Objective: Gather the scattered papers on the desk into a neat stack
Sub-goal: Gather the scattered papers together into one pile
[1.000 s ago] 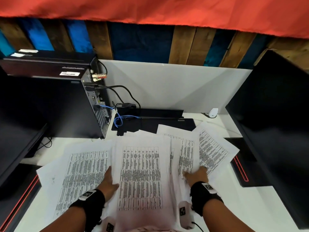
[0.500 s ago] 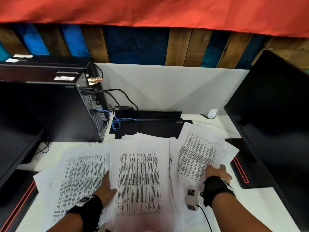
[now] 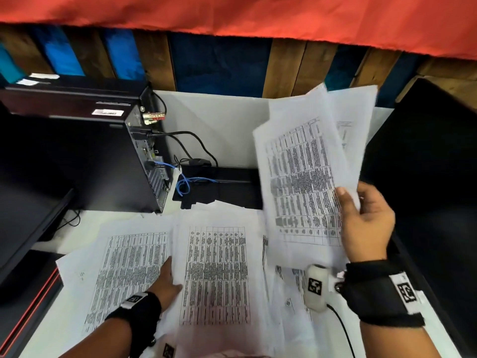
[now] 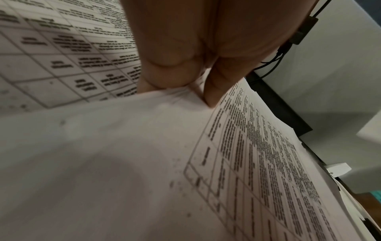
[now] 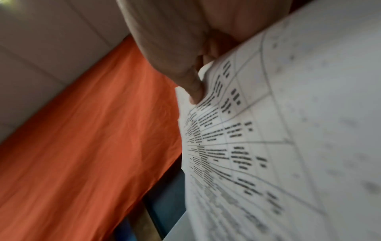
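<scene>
Printed sheets with tables lie spread and overlapping on the white desk (image 3: 108, 215). My right hand (image 3: 366, 223) holds a few lifted sheets (image 3: 304, 182) tilted up above the desk's right side, thumb on the front, fingers behind. The right wrist view shows the thumb (image 5: 185, 73) pressed on those sheets (image 5: 268, 146). My left hand (image 3: 165, 282) is at the left edge of the middle sheet (image 3: 216, 275), beside the left sheet (image 3: 129, 275). In the left wrist view its fingers (image 4: 171, 70) pinch the edge of that middle sheet (image 4: 123, 163), most tucked beneath.
A black computer tower (image 3: 85, 161) with cables (image 3: 185, 140) stands at the back left. A flat black device (image 3: 222, 187) lies behind the papers. A black monitor (image 3: 426, 177) borders the right, another black screen (image 3: 25, 215) the left. A white partition (image 3: 219, 125) closes the back.
My right hand has gathered the right-side sheets and raised them off the desk, tilting them upright. My left hand has stayed at the middle sheet's edge.
</scene>
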A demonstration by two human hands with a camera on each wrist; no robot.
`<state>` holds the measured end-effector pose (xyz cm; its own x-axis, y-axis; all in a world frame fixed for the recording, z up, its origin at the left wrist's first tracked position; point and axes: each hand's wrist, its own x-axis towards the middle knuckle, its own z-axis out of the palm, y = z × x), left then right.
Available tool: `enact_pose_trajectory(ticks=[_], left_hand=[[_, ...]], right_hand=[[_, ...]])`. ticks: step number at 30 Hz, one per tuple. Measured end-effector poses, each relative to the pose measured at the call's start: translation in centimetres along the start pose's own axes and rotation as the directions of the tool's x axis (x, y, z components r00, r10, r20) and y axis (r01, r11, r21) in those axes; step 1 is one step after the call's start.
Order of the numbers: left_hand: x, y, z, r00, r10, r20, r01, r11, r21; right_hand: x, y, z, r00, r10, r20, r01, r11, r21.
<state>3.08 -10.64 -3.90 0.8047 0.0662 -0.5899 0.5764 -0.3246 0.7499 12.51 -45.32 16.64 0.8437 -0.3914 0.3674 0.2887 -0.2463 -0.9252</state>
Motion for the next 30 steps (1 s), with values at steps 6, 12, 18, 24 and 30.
enact_pose_trajectory(ticks=[6, 12, 18, 24, 30], left_hand=[[-0.3, 0.5, 0.0, 1.000, -0.006, 0.005, 0.006, 1.000, -0.019], [-1.0, 1.5, 0.4, 0.997, -0.077, -0.032, 0.074, 0.994, -0.078], [-0.2, 0.8, 0.5, 0.997, -0.054, -0.047, 0.044, 0.979, -0.198], [-0.4, 0.6, 0.2, 0.999, 0.030, 0.022, -0.026, 0.986, -0.162], [0.1, -0.3, 0.1, 0.998, 0.046, -0.052, -0.049, 0.997, -0.062]], right_hand=[[-2.5, 3.0, 0.4, 0.982, 0.179, 0.064, -0.144, 0.921, -0.362], [-9.6, 9.8, 4.6, 0.824, 0.506, 0.255, -0.289, 0.762, -0.579], [-13.4, 12.0, 6.7, 0.737, 0.625, 0.256, -0.283, 0.630, -0.723], [-14.4, 12.2, 8.1, 0.659, 0.679, 0.324, -0.280, 0.621, -0.732], [-12.8, 13.4, 6.2, 0.726, 0.676, 0.130, -0.243, 0.428, -0.870]])
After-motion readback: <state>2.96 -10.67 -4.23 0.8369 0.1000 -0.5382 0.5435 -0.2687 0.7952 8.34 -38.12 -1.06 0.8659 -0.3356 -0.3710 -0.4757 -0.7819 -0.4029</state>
